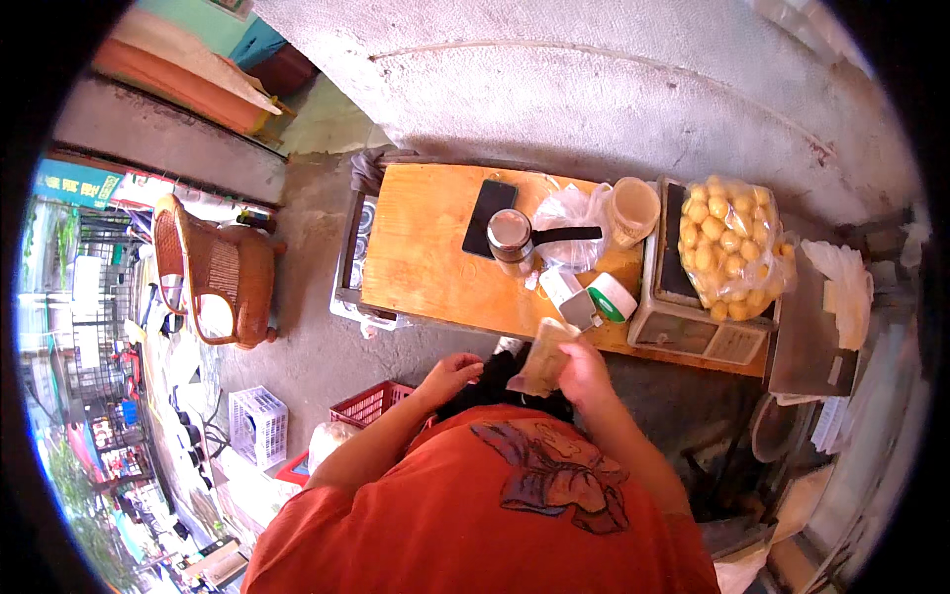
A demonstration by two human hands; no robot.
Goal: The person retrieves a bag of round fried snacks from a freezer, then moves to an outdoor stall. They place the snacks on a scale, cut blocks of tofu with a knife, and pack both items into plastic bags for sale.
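Observation:
My right hand (585,373) grips a flat, pale brown paper-like packet (540,358) by its edge, just in front of the wooden table (423,245). My left hand (451,380) hangs near my waist with its fingers loosely curled; whether they touch cannot be told. On the table lie a dark smartphone (488,217), a lidded bottle with a black strap (510,241) and a bunched clear plastic bag (570,223). Near the table's front edge are a small white box (568,297) and a roll of tape with a green core (612,297). A plastic tub (633,210) stands behind them.
At the right, a clear bag of round yellow items (731,245) rests on a weighing scale (694,338). A wicker chair (241,275) stands at the left. A red plastic crate (367,405) and a white basket (258,427) are on the floor. A wall (564,96) rises behind the table.

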